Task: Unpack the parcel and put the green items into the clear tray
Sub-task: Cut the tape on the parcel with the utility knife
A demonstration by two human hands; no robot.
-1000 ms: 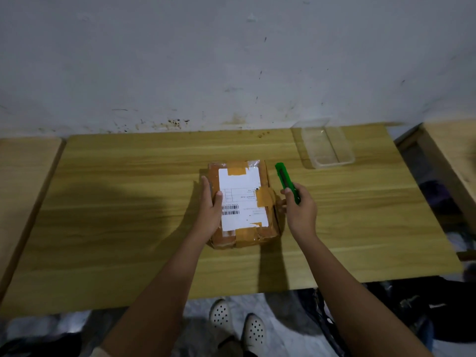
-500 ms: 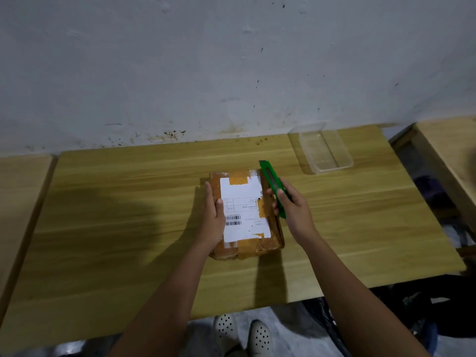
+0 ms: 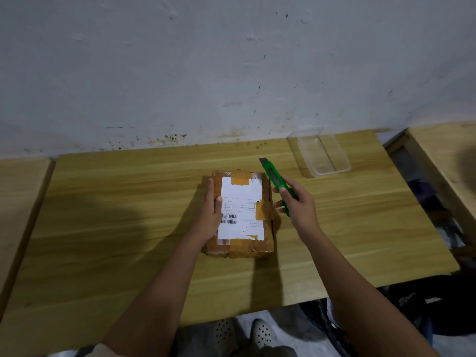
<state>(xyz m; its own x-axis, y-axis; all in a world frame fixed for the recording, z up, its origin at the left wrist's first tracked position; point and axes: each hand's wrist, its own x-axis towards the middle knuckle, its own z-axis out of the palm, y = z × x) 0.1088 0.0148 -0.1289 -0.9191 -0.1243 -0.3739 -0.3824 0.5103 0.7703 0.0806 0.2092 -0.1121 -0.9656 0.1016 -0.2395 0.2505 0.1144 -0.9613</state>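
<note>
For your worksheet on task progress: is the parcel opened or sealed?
Sealed: the parcel has tape across top and near end, no flap lifted; the left hand holds it, the right hand grips the green knife.

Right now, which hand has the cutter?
The right hand grips the green cutter, blade out, beside the parcel; the left hand only holds the parcel's left edge, thumb on top.
</note>
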